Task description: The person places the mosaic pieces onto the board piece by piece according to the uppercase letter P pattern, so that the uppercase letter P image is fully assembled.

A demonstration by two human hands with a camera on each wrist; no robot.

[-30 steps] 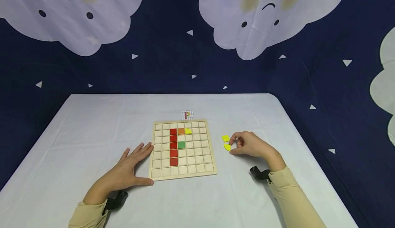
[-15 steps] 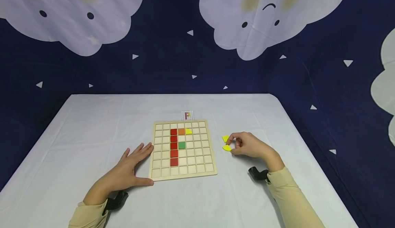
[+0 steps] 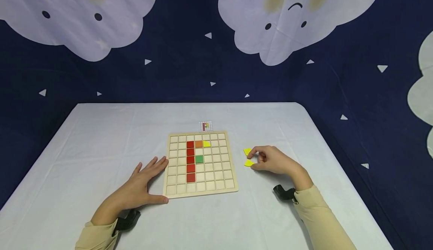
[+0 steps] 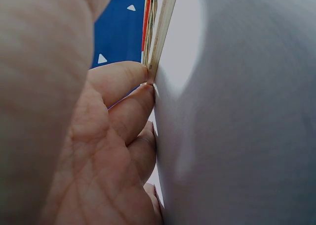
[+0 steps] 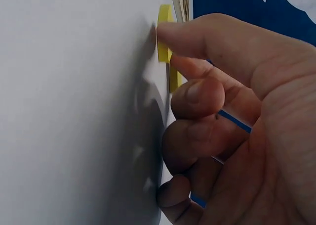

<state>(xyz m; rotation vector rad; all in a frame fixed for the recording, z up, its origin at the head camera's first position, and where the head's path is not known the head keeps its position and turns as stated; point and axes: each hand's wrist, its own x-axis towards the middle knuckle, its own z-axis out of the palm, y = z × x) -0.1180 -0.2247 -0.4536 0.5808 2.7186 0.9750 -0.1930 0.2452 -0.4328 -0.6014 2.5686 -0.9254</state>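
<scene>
My right hand has its thumb and index finger at a yellow quarter-round tile that lies on the table, right of the board. In the right wrist view the thumb presses on the edge of this tile, and the other fingers are curled. Just beyond it lies a second yellow tile, close to the index fingertip. The left hand is spread, with fingertips and thumb touching the left edge of a wooden grid board. In the left wrist view, fingertips meet the board's side.
On the board sit a column of red tiles, an orange tile, a yellow tile and a green tile. A small pattern card lies behind it. White cloth covers the table.
The right thumb and index finger have turned the yellow quarter-round tile on the table, and that hand has shifted slightly left. The left hand and the board have stayed in place.
</scene>
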